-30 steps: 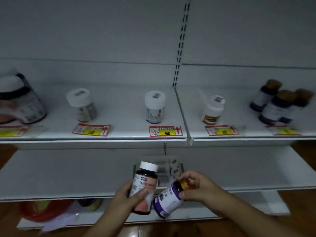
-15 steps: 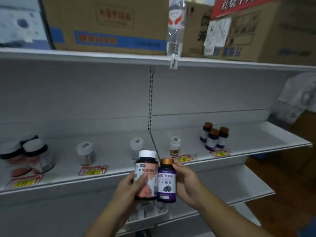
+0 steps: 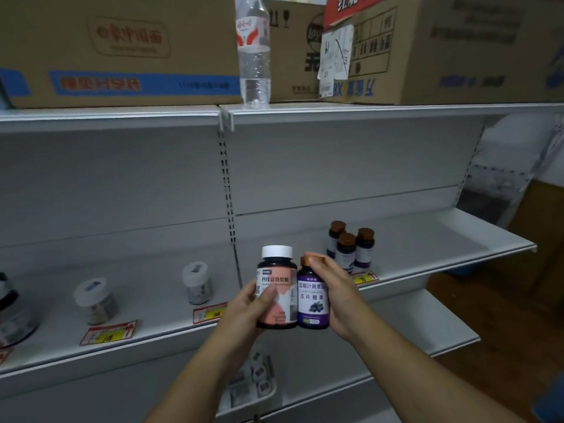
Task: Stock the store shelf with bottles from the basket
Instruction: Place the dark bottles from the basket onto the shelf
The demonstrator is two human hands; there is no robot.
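Observation:
My left hand grips a dark bottle with a white cap and pink label, held upright. Beside it, touching, my right hand holds a smaller purple bottle with a gold cap, also upright. Both bottles hover in front of the middle white shelf. Three matching purple bottles stand on that shelf just right of my hands. The white basket with several white-capped bottles sits on the lower shelf, partly hidden by my forearms.
Two white-capped jars and a dark jar stand on the middle shelf's left section, behind price tags. Cardboard boxes and a clear water bottle fill the top shelf. Wooden floor lies at the right.
My view rose from the basket to the upper shelves. Both hands lifted the bottles to the height of the middle shelf, and the purple bottle turned from tilted to upright.

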